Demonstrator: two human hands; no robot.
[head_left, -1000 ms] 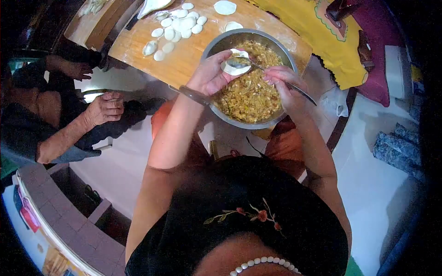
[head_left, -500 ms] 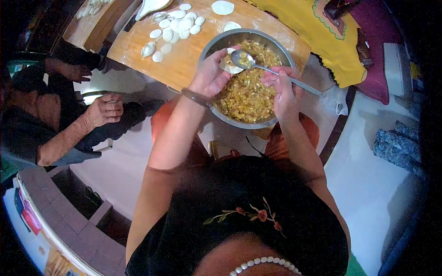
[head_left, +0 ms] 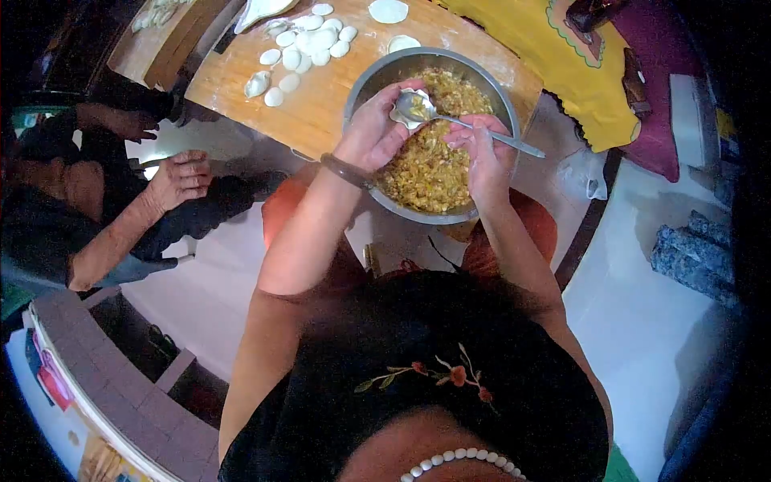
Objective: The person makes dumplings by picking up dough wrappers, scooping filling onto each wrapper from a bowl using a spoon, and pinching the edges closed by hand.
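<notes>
My left hand (head_left: 377, 128) cups a round dumpling wrapper (head_left: 399, 117) above the left side of a steel bowl (head_left: 354, 90). Inside the bowl is a chopped yellow-brown filling (head_left: 430, 173). With my right hand (head_left: 484, 146) I grip the handle of a metal spoon (head_left: 506, 140). The spoon's head lies over the wrapper, with some filling showing at it, and covers part of the wrapper. Several small flattened dough pieces (head_left: 320, 40) and one folded dumpling (head_left: 257, 83) lie on the wooden board (head_left: 229, 92) beyond my left hand.
Wrappers (head_left: 389, 11) lie at the board's far side. A yellow cloth (head_left: 530, 48) covers a surface at the upper right. Another person's hand (head_left: 183, 178) is at the left. A plastic bag (head_left: 585, 173) lies right of the bowl.
The spoon's head has moved slightly left and down onto the wrapper, and my right hand has shifted left with it. The wrapper now curls up around the spoon.
</notes>
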